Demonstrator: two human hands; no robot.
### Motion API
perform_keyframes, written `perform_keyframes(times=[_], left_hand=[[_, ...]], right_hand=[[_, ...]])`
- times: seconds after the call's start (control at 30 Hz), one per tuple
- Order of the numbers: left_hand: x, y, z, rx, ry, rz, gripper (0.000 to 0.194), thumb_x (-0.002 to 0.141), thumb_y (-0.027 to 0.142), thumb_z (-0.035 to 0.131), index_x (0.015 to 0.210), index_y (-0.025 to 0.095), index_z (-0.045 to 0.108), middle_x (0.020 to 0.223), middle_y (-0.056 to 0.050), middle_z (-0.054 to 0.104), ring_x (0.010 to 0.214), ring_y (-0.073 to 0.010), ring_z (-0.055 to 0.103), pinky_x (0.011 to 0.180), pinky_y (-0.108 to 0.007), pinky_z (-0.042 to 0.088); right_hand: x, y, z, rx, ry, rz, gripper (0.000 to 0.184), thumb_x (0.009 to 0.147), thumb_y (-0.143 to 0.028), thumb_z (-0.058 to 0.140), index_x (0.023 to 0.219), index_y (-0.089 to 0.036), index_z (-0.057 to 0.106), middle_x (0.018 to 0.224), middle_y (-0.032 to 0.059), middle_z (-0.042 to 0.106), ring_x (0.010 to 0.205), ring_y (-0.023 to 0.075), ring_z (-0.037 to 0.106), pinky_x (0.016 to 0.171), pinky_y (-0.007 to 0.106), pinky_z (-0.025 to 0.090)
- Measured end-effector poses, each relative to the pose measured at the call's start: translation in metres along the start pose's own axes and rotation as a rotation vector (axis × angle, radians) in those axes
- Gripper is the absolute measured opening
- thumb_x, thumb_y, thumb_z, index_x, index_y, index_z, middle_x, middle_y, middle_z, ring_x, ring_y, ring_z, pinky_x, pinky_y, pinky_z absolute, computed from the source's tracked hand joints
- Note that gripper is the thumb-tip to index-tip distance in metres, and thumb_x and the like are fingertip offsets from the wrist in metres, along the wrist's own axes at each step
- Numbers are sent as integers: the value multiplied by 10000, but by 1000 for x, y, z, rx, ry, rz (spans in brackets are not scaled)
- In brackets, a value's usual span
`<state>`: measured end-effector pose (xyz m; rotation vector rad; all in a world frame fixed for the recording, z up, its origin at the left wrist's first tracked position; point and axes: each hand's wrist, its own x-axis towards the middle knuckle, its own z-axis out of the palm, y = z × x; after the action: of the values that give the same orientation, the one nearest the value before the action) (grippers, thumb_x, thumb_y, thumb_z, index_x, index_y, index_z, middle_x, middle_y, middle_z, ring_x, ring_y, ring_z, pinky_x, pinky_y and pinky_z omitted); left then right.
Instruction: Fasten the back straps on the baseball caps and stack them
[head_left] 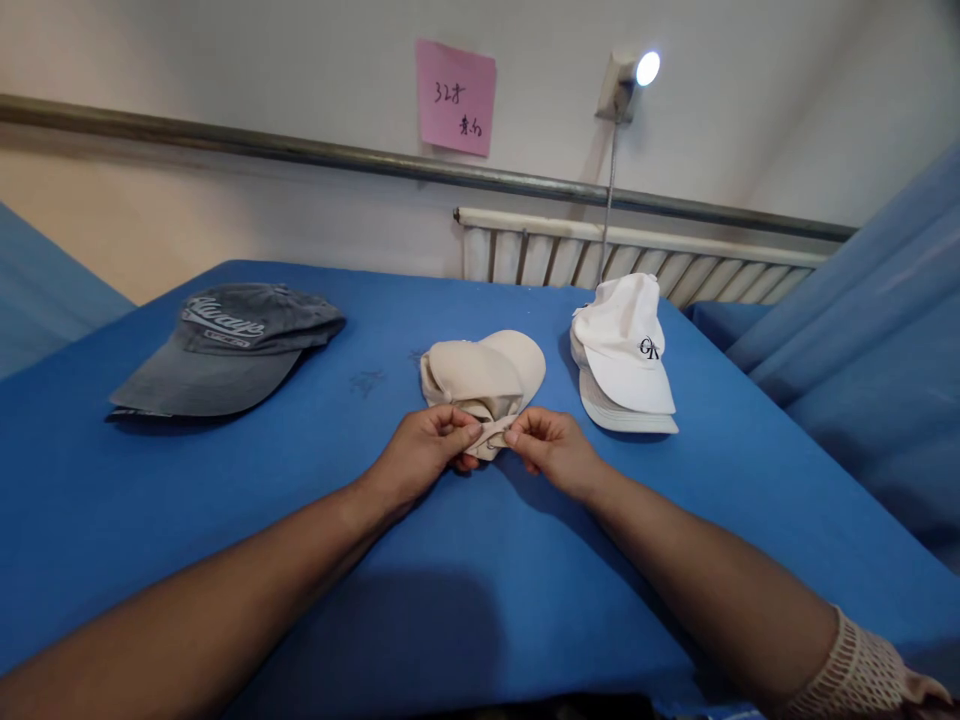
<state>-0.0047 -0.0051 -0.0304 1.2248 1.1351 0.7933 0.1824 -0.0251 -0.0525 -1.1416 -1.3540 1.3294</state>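
Strap (492,434) pinched by left hand (429,450) and right hand (556,452)
Both partly hide the beige cap (474,374), between table's (225,480) side edges

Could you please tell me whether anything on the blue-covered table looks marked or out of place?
Yes: dark marks show on the blue cover, left of the beige caps, odd against its mostly plain surface.

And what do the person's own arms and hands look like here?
The left hand and right hand are ungloved, with no jewellery visible. A pale pinkish-beige sleeve with an openwork, net-like texture shows on the right arm; the left arm shows none.
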Motion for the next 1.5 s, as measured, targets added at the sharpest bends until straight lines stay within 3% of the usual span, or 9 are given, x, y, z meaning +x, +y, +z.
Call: perform_keyframes(times=[0.2,0.63,0.9,1.13,1.27,1.37,1.5], left_hand=[[-1,2,2,-26,30,-11,252,712,336,745,786,142,602,627,9,648,504,-101,576,534,-231,461],[6,-7,-2,-113,27,-1,280,732,368,748,800,154,581,607,29,624,480,-83,530,499,-212,428],[4,0,-7,-82,-139,-39,331,706,392,806,853,139,651,706,17,637,526,-69,546,526,-201,432],[5,2,-11,-130,-115,-92,277,714,349,806,778,143,632,659,11,627,505,-66,529,497,-177,435],[7,5,-20,-221,-151,-164,284,702,327,826,787,145,626,639,7,610,453,-52,479,438,-160,402],[8,5,-25,-271,-202,-188,292,701,318,836,811,148,626,648,7,603,444,-43,466,431,-152,400],[8,3,-26,-247,-229,-201,277,728,323,819,823,152,623,641,12,596,446,-43,473,439,-149,404]], right_hand=[[3,4,-2,59,-53,8,336,744,-479,708,677,-189,553,479,-72,466,408,70,376,426,218,271],[6,9,-6,-49,-96,-45,273,821,-428,639,732,-196,526,516,-71,472,452,82,407,482,226,315],[-1,8,0,-87,-76,-120,236,846,-402,603,756,-197,525,571,-66,489,508,87,431,521,226,339],[2,13,-3,-140,-39,-161,182,888,-339,549,775,-198,532,588,-59,507,531,99,460,533,230,362],[5,15,-4,-319,86,-317,48,883,-245,560,898,-202,577,768,-15,597,669,127,550,629,259,447],[3,11,0,-507,108,-488,127,865,-203,611,992,-208,595,925,32,630,827,166,596,755,311,492],[1,4,3,-637,133,-617,132,886,-197,607,1016,-205,587,991,69,635,917,201,598,808,341,509]])
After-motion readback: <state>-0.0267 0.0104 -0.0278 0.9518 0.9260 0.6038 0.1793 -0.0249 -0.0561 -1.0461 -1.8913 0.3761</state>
